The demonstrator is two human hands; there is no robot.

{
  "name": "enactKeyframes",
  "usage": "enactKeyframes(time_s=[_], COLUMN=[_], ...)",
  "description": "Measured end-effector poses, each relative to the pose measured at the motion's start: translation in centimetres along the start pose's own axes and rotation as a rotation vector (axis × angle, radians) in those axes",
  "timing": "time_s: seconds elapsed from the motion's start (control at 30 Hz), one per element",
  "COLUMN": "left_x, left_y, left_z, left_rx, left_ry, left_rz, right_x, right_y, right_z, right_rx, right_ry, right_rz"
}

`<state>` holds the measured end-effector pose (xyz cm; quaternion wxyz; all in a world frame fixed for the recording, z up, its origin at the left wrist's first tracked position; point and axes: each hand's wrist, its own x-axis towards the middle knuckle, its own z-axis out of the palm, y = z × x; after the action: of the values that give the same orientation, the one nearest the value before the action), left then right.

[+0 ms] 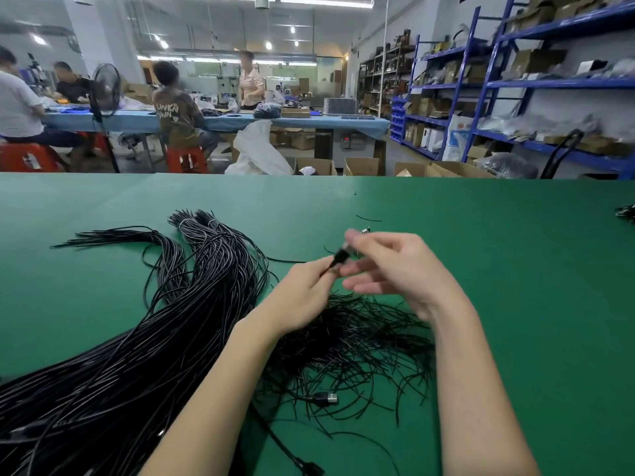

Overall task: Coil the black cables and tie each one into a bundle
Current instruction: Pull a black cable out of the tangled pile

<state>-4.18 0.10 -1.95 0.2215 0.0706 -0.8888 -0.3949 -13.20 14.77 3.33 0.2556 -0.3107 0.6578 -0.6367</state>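
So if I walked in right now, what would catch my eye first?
Probably the thick mass of long black cables sweeping across the left of the green table. Next, the two hands at centre: the left hand pinches a cable plug while the blurred right hand works at it, above a tangled pile of thin black ties.

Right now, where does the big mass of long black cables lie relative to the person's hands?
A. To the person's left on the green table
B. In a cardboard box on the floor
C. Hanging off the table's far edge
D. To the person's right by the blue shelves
A: the long black cables spread over the green table, left of the left hand.
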Motion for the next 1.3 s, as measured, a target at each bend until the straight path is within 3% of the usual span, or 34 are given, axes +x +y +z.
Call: enactKeyframes(time_s=[0.07, 0.13, 0.27, 0.47, 0.6, 0.77, 0.93, 1.03, 1.2, 1.3], left_x=[0.0, 0.1, 0.7, 0.7, 0.5, -0.1, -0.6, -0.9, -1.0, -1.1], left_y=[0.2, 0.2, 0.0, 0.3, 1.1, 1.8, 2.7, 3.0, 3.1, 2.9], left_z=[-0.2, -0.3, -0.6, -1.9, -2.6, -4.3, -4.7, -4.4, -3.6, -3.8], left_rx=[-0.227, -0.348, -0.579, -0.839, -0.928, -0.992, -0.897, -0.724, -0.413, -0.324], left_ry=[0.018, 0.064, 0.118, 0.158, 0.059, -0.185, -0.381, -0.484, -0.489, -0.443], left_rz=[-0.102, -0.108, -0.092, -0.039, -0.028, 0.073, 0.083, -0.002, -0.166, -0.208], right_x=[0.5, 1.1, 1.4, 1.3, 1.6, 2.5, 3.7, 4.4, 7.9, 8.1], right_y=[0.7, 2.3, 4.8, 5.3, 5.5, 5.9, 3.0, -0.5, -4.4, -5.6], right_z=[-0.4, -0.3, 1.7, 4.1, 4.5, 3.9, 3.2, 1.9, 3.0, 3.7], right_rx=[-0.014, -0.219, -0.486, -0.335, -0.337, -0.573, -0.806, -0.897, -1.48, -1.635], right_ry=[0.094, 0.127, -0.134, -0.201, -0.225, -0.248, -0.384, -0.367, -0.47, -0.477], right_rz=[-0.085, -0.158, -0.178, -0.257, -0.292, -0.221, -0.216, -0.252, -0.508, -0.71])
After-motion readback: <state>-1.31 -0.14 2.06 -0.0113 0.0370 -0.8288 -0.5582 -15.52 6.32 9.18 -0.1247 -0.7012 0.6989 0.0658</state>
